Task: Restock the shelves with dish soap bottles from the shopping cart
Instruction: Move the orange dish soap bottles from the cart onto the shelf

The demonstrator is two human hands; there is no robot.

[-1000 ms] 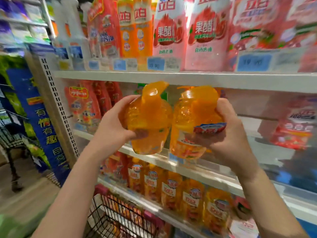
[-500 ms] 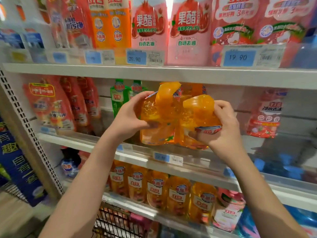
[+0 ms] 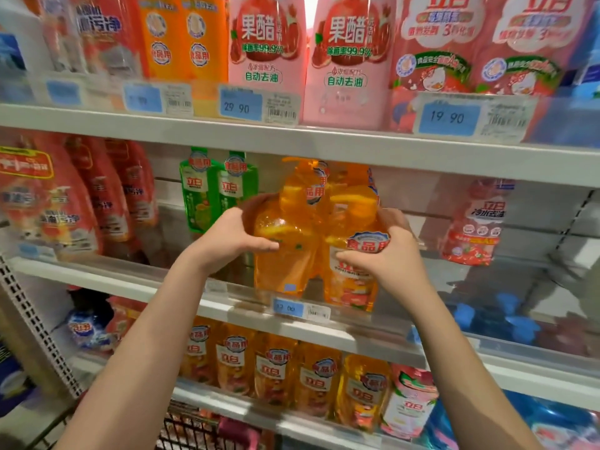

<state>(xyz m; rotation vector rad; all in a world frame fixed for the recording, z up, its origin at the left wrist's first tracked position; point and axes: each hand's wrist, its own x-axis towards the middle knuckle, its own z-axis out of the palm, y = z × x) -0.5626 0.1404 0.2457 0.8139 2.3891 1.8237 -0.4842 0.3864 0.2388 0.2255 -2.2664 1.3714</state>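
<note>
I hold two orange dish soap bottles upright over the middle shelf (image 3: 181, 287). My left hand (image 3: 232, 237) grips the left orange bottle (image 3: 285, 267) around its side. My right hand (image 3: 386, 254) grips the right orange bottle (image 3: 352, 280) over its label. The two bottles touch each other, and their bases sit at the shelf's clear front lip. More orange bottles stand behind them, mostly hidden. A corner of the black wire shopping cart (image 3: 191, 430) shows at the bottom, below my arms.
Two green soap bottles (image 3: 217, 190) stand left of my hands, red refill pouches (image 3: 74, 203) farther left. A red pouch (image 3: 474, 228) leans at the right with bare shelf before it. Orange bottles (image 3: 276, 368) line the lower shelf; pink bottles (image 3: 305, 53) fill the top one.
Both hands have carried the two orange bottles forward and down onto the middle shelf. The view has shifted left to right and closer to the shelves.
</note>
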